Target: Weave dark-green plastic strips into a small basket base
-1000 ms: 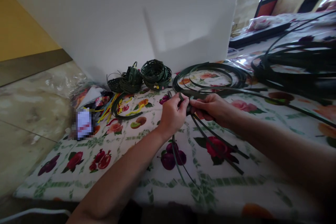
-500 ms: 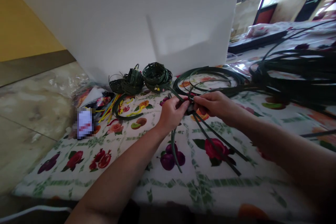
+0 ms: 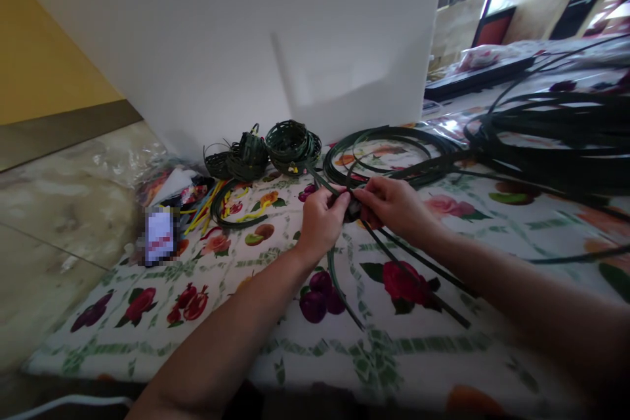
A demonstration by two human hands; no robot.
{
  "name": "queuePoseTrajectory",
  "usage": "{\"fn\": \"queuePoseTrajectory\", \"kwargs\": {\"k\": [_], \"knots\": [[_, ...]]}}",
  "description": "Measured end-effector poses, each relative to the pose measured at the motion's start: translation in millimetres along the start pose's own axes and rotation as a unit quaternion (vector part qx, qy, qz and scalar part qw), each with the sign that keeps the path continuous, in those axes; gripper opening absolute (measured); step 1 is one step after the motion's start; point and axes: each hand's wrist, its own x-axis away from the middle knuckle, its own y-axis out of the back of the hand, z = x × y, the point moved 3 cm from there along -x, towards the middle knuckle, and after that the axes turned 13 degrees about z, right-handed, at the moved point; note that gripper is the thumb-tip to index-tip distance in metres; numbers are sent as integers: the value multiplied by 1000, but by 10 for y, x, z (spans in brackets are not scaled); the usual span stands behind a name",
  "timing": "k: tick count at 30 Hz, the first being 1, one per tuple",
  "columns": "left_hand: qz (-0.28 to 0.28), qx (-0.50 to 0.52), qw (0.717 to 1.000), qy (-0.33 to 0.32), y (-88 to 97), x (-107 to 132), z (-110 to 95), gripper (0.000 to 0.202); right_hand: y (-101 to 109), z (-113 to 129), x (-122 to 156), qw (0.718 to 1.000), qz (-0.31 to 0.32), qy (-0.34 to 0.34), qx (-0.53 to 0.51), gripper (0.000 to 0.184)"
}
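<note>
Between left hand [image 3: 322, 222], right hand [image 3: 394, 205], pinched green strips [image 3: 352, 210]

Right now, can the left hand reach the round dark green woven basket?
Probably yes: the basket lies just past the left hand, with little between, though it holds green strips.

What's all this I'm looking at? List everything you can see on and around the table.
long strips: several, dark green, crossed in the hands, trailing over the cloth
strip bundle: one, dark green, far right
strip coil: one, dark green, behind the hands
small woven baskets: about four, dark green, by the wall
thin strips: several, yellow and other colours, left of the hands
plastic bag: one, clear, beyond the cloth's left edge
tablecloth: one, white with fruit print, under everything
left hand: one, bare, gripping strips
right hand: one, bare, gripping strips
</note>
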Motion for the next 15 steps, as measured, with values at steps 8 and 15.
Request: {"fn": "queuePoseTrajectory", "kwargs": {"k": [8, 15], "knots": [[-17, -16, 999, -37, -30, 48, -110, 9, 59, 117, 31, 998, -33, 34, 43, 26], [19, -47, 996, -71, -31, 60, -137, 10, 48, 82, 16, 998, 31, -17, -54, 41]]}}
